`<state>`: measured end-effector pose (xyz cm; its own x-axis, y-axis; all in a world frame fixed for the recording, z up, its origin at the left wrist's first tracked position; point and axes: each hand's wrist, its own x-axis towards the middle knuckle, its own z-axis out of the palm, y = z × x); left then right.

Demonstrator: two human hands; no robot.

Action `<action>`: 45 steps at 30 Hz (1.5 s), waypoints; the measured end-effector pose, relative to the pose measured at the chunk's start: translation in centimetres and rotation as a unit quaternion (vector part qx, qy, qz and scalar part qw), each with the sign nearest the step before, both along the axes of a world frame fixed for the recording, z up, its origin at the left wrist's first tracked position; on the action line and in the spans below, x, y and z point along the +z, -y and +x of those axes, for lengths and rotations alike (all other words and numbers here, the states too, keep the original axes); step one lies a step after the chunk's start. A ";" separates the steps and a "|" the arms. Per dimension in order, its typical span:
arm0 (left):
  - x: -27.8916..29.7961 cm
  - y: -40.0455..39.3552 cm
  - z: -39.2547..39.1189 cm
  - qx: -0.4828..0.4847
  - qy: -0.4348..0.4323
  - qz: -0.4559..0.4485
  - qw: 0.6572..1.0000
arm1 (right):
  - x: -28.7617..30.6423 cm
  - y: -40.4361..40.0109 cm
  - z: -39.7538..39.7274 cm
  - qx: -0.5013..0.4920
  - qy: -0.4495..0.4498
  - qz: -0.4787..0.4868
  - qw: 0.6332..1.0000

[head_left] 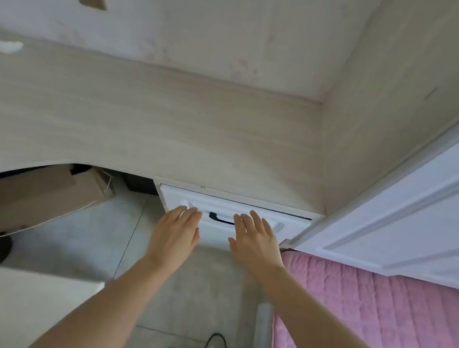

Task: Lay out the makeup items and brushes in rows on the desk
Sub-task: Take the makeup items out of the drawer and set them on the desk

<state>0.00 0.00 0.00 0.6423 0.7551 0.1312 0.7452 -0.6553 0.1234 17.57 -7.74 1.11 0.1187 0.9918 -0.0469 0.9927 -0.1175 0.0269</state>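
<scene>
So no makeup or brushes anywhere in sight yet, the desk (147, 121) top is bare pale wood apart from a scrap of something white at the far left edge. Both hands are flat against the front of the white drawer (288, 228) under the desk's right end: left hand (174, 229) and right hand (254, 242) with fingers straight, holding nothing, one on each side of the dark handle (220, 219), neither one actually on it. My guess is the stuff is inside that drawer, but can't tell from here since it's only a sliver ajar at most. If it needs pulling, hooking fingers under that handle is the obvious spot; the front panel itself looks smooth and painted, not much to grab. The drawer looks light and should slide easy. The makeup bits, judging by what they usually are, will be small, light and kinda slippery, and brushes are best picked up by the stiff handles, not the soft bristles. There's a pink bed (377, 327) tight on the right, so not loads of elbow room.
</scene>
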 end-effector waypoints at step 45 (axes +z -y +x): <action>-12.2 -5.9 2.5 -0.036 -0.003 -0.033 0.999 | -14.3 -3.0 -2.2 -0.038 -0.129 -0.189 0.973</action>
